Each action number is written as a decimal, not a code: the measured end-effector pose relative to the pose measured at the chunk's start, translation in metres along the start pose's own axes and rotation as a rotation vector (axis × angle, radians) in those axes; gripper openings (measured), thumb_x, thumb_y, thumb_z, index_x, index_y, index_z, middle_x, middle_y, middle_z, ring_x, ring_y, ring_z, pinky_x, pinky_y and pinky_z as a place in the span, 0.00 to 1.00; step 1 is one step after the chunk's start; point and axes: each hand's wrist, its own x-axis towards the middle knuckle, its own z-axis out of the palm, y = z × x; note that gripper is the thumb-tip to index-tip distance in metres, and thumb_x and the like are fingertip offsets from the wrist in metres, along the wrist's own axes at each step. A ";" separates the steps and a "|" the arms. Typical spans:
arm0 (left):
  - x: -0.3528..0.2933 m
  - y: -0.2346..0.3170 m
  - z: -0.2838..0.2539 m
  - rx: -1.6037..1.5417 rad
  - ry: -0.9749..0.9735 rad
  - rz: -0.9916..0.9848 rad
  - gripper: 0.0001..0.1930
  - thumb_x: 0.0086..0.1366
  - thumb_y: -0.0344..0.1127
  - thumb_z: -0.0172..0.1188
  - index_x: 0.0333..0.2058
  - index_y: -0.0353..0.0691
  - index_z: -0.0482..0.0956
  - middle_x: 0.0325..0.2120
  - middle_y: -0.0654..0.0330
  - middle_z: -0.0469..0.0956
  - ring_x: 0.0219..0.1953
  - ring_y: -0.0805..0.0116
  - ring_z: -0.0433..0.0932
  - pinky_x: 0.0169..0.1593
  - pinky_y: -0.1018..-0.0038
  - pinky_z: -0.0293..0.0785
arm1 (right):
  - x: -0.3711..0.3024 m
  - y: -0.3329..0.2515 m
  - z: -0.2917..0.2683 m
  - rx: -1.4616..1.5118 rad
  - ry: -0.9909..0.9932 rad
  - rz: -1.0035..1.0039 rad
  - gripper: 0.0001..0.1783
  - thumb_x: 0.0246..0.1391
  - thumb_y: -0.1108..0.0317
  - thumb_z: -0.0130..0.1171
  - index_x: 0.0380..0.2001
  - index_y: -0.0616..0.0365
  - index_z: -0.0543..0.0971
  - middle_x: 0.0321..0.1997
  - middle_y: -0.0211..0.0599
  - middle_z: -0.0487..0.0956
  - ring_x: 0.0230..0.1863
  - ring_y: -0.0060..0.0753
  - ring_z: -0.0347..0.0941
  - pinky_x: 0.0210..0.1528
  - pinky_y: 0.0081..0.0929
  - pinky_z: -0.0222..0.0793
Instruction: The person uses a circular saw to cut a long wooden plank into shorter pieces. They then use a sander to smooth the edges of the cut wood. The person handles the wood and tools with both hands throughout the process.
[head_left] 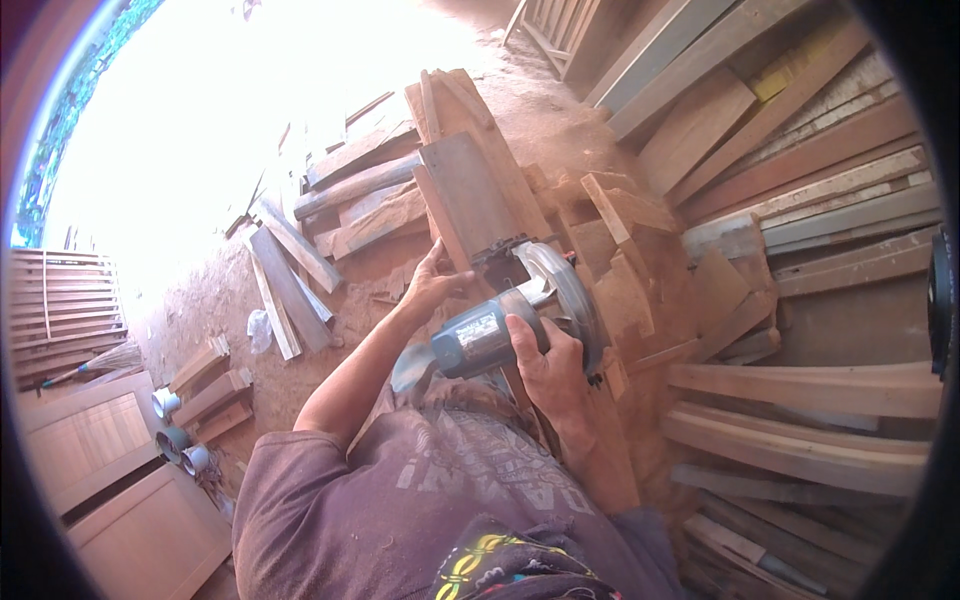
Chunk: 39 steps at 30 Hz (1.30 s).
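Head view: bracing hand close to the saw, over stacked boards

A teal-and-grey circular saw with a curved silver metal guard [480, 335] sits over the near end of a long, flat, dark grey-brown wooden board [470, 190]. The right hand [548, 362] is closed around the saw's handle, thumb over the top. The left hand [440, 278] is partly open, thumb and fingers spread, touching a narrow reddish-brown wooden strip [436, 212] along the board's left side; whether it truly grips is unclear.

The main danger looks to be that left hand, just beside the front of the saw: a slip or kickback could bring the blade toward its fingers. The blade's edge is hidden, so I cannot tell whether it is turning. No clamp shows on the board, so it might shift if the bracing pressure slackened. The loose, dusty maroon T-shirt [400, 480] lies near the motor and could snag if the person leaned in. Scattered brown wood offcuts [625, 290] to the right could upset footing.
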 end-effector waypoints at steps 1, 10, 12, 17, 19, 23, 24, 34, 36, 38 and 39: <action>0.002 0.002 -0.001 0.003 0.003 -0.008 0.54 0.66 0.27 0.72 0.81 0.42 0.42 0.57 0.46 0.82 0.52 0.57 0.85 0.50 0.60 0.88 | 0.002 0.000 0.001 0.004 0.010 -0.016 0.26 0.68 0.47 0.64 0.41 0.66 0.86 0.30 0.55 0.86 0.37 0.52 0.88 0.38 0.42 0.79; 0.014 -0.002 -0.016 -0.008 -0.007 0.037 0.52 0.66 0.29 0.72 0.80 0.44 0.47 0.55 0.48 0.82 0.51 0.59 0.85 0.49 0.61 0.88 | 0.011 -0.007 0.009 0.041 0.021 -0.040 0.27 0.69 0.47 0.63 0.40 0.67 0.85 0.29 0.56 0.85 0.35 0.52 0.85 0.37 0.43 0.77; 0.017 0.002 -0.015 -0.008 -0.011 0.027 0.52 0.66 0.29 0.72 0.80 0.44 0.48 0.55 0.48 0.82 0.51 0.59 0.85 0.49 0.62 0.87 | 0.015 -0.006 0.011 0.051 0.024 -0.037 0.27 0.71 0.49 0.63 0.39 0.70 0.84 0.28 0.53 0.83 0.33 0.39 0.82 0.39 0.40 0.75; 0.022 0.014 -0.019 -0.012 0.018 -0.017 0.54 0.64 0.29 0.74 0.81 0.45 0.47 0.55 0.48 0.81 0.52 0.59 0.85 0.48 0.63 0.87 | 0.025 -0.010 0.013 0.038 0.002 -0.008 0.29 0.70 0.46 0.62 0.40 0.69 0.84 0.30 0.52 0.85 0.34 0.38 0.83 0.40 0.39 0.76; 0.025 0.016 -0.020 -0.024 0.027 -0.016 0.54 0.63 0.29 0.74 0.81 0.45 0.47 0.55 0.48 0.81 0.52 0.59 0.85 0.48 0.63 0.87 | 0.028 -0.012 0.015 0.047 0.003 -0.005 0.29 0.70 0.45 0.62 0.41 0.69 0.84 0.30 0.53 0.85 0.35 0.38 0.84 0.40 0.39 0.76; 0.030 0.021 -0.023 -0.016 0.056 -0.011 0.51 0.65 0.26 0.72 0.80 0.47 0.50 0.54 0.49 0.83 0.52 0.60 0.85 0.47 0.65 0.87 | 0.035 -0.017 0.018 0.043 -0.004 0.006 0.30 0.70 0.45 0.63 0.41 0.69 0.85 0.29 0.53 0.85 0.34 0.39 0.84 0.40 0.40 0.76; 0.033 0.021 -0.025 -0.002 0.050 -0.004 0.52 0.64 0.27 0.73 0.80 0.46 0.50 0.55 0.48 0.82 0.53 0.59 0.85 0.47 0.65 0.87 | 0.037 -0.018 0.018 0.038 -0.008 0.010 0.30 0.70 0.45 0.63 0.41 0.69 0.85 0.29 0.53 0.85 0.34 0.39 0.84 0.40 0.40 0.76; 0.048 0.029 -0.038 0.020 0.019 -0.015 0.50 0.63 0.30 0.74 0.79 0.42 0.53 0.57 0.47 0.79 0.53 0.59 0.84 0.45 0.66 0.85 | 0.053 -0.022 0.023 0.041 -0.010 -0.009 0.29 0.69 0.46 0.65 0.38 0.70 0.84 0.27 0.53 0.85 0.31 0.40 0.86 0.35 0.39 0.77; 0.052 0.030 -0.040 0.035 0.027 -0.024 0.51 0.64 0.30 0.74 0.79 0.40 0.52 0.57 0.46 0.79 0.53 0.58 0.84 0.45 0.67 0.85 | 0.056 -0.022 0.025 0.040 0.001 -0.019 0.29 0.69 0.47 0.65 0.37 0.70 0.84 0.27 0.53 0.85 0.31 0.41 0.86 0.35 0.39 0.77; 0.055 0.031 -0.042 0.061 0.043 -0.038 0.51 0.64 0.30 0.74 0.79 0.38 0.51 0.56 0.46 0.79 0.53 0.58 0.84 0.46 0.67 0.85 | 0.059 -0.023 0.026 0.031 0.014 -0.050 0.28 0.68 0.47 0.65 0.36 0.69 0.84 0.26 0.53 0.84 0.32 0.42 0.87 0.35 0.39 0.78; 0.056 0.033 -0.044 0.071 0.039 -0.034 0.52 0.64 0.30 0.74 0.79 0.37 0.50 0.56 0.45 0.79 0.53 0.58 0.84 0.46 0.67 0.85 | 0.060 -0.023 0.026 0.027 0.020 -0.065 0.28 0.68 0.47 0.66 0.35 0.69 0.84 0.26 0.54 0.84 0.32 0.43 0.87 0.34 0.38 0.78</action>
